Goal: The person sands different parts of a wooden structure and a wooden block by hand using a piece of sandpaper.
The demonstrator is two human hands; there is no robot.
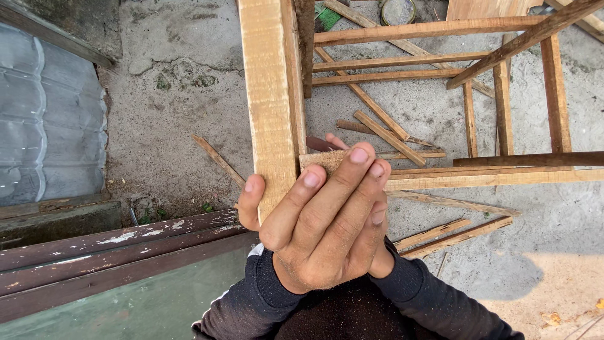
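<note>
My left hand (308, 239) is wrapped around a pale upright wooden post (270, 94), thumb on the post's left face and fingers curled over its right side. A brown piece of sandpaper (321, 158) lies against the post's right edge under those fingers. My right hand (381, 255) is mostly hidden behind the left; only its wrist and one fingertip above the sandpaper show, and it appears to press the sandpaper. Both arms are in dark sleeves.
The post belongs to a wooden frame (503, 69) of thin rails standing on a concrete floor. Loose wood strips (390, 135) and offcuts (453, 236) lie on the floor. Dark brown boards (113, 252) and a grey corrugated sheet (50, 119) are at left.
</note>
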